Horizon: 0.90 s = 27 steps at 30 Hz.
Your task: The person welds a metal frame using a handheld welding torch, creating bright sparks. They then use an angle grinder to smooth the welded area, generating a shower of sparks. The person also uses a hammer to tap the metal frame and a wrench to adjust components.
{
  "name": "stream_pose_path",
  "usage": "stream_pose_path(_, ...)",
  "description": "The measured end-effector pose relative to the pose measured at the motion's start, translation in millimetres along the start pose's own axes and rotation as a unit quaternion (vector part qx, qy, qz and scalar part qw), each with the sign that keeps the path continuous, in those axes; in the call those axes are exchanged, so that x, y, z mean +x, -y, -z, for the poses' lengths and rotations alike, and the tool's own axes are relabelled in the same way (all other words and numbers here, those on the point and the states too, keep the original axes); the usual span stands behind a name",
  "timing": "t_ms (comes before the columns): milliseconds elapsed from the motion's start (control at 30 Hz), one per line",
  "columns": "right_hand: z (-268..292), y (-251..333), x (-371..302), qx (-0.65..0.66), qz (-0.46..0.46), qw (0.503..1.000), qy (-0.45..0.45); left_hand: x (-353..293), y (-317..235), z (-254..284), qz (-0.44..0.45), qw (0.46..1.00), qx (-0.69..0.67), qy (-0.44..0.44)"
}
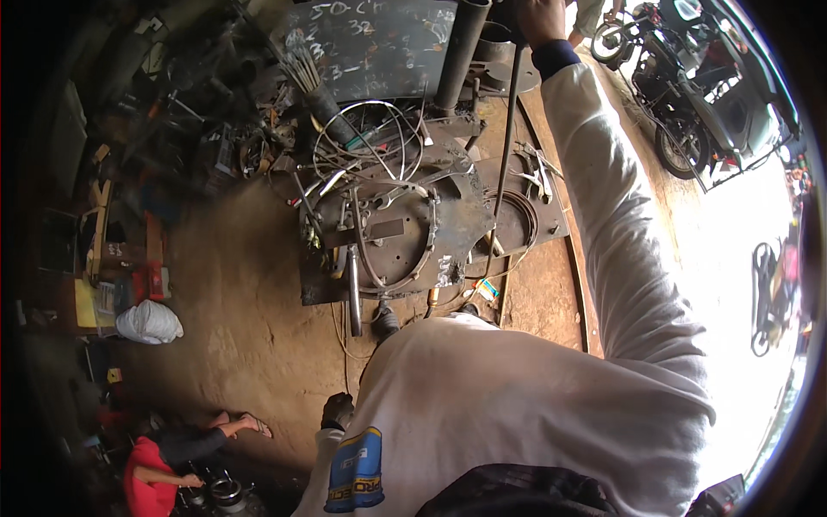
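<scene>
- Long dark rod: slants over the right part of the tabletop, upper end near the right hand; work seems under way.
- Left hand: low at the person's side, too dark to tell whether clenched.
- Metal hoop: on the tabletop, apparently already bent; what remains cannot be judged.
- Right hand: raised, cut off by the upper edge; its grip cannot be told.

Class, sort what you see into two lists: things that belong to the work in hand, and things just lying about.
Seemingly in the work:
- dark rod, its upper end by the right hand (grip unclear)

Apparently just about:
- shiny tube
- white sack
- motorcycle
- writing board
</scene>
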State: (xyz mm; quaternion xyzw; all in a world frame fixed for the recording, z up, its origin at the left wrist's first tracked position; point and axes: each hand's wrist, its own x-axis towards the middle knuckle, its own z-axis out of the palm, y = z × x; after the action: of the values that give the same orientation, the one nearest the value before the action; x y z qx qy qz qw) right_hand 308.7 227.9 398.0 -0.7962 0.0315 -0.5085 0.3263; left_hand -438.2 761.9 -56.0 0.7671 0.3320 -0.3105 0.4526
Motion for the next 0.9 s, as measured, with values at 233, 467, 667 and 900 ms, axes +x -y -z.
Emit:
stream_pose_path(233,-50.6,-50.1,32.8,-0.135,0.168,0.976,-0.025,-9.4,-71.8,15.2,-0.287,0.870,0.397,-0.057)
stream_pose_path(467,-63.6,-44.3,-18.9,0.266,-0.100,0.936,0.206,-45.0,-177.5,34.6,-0.041,0.973,-0.029,-0.225)
stream_pose_path(667,-82.9,-84.1,-28.2,0.309,-0.074,0.920,0.229,-37.4,-326.7,126.1,-0.251,0.903,-0.151,-0.316)
stream_pose_path(900,-43.0,-138.0,4.8,0.229,-0.010,0.934,0.276,6.3,-499.4,154.8,-0.352,0.896,-0.082,-0.258)
